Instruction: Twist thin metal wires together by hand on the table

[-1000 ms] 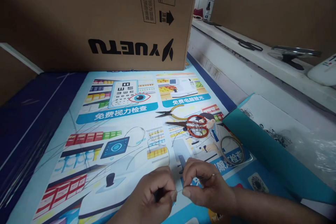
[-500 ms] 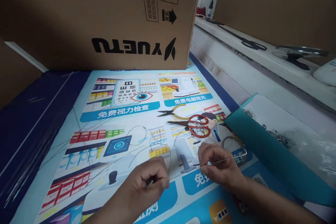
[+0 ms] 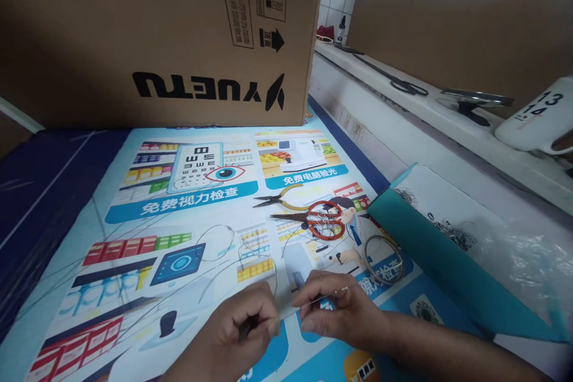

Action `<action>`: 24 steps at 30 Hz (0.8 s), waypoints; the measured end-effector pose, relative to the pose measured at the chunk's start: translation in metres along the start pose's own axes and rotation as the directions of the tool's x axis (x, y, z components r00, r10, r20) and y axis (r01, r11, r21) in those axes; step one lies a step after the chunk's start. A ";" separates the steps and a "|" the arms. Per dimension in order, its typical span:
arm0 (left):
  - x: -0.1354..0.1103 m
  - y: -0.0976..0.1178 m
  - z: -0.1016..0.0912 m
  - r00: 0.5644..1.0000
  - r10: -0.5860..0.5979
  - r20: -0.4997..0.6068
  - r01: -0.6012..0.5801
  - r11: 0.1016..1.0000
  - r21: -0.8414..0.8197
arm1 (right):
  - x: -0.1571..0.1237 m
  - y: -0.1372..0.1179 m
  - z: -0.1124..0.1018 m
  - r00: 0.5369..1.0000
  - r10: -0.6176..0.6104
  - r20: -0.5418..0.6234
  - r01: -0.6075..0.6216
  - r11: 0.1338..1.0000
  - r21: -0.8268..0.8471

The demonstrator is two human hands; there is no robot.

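Observation:
My left hand is closed in a pinch low in the view, with a small dark tool or wire end between thumb and fingers. My right hand is also closed, pinching a thin silvery wire that runs up and right from its fingertips. The two hands nearly touch over a colourful printed poster. Just beyond them lie red-handled scissors, yellow-handled pliers and a small coil of wire.
A large cardboard box stands at the back of the poster. A teal folded sheet with wire scraps lies at the right. Loose thin wires are scattered over the poster. A white ledge carries black scissors and a white mug.
My right hand has come back left toward my left hand, drawing the wire with it. The view has shifted slightly right and down.

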State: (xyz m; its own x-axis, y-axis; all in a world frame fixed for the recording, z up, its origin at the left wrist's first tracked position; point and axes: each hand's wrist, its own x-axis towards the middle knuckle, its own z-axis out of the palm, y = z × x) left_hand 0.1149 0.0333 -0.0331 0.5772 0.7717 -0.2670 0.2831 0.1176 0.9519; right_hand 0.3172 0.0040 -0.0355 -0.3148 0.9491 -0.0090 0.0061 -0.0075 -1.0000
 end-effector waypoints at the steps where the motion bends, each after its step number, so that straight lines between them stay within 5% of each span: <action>1: 0.000 0.001 0.000 1.000 -0.008 -0.012 0.008 1.000 -0.006 | 0.000 0.000 0.000 1.000 -0.002 0.004 0.002 1.000 0.000; 24: 0.000 -0.001 0.001 0.998 0.004 0.057 -0.007 0.998 0.058 | 0.005 0.000 0.003 0.998 -0.049 0.034 0.050 0.998 -0.049</action>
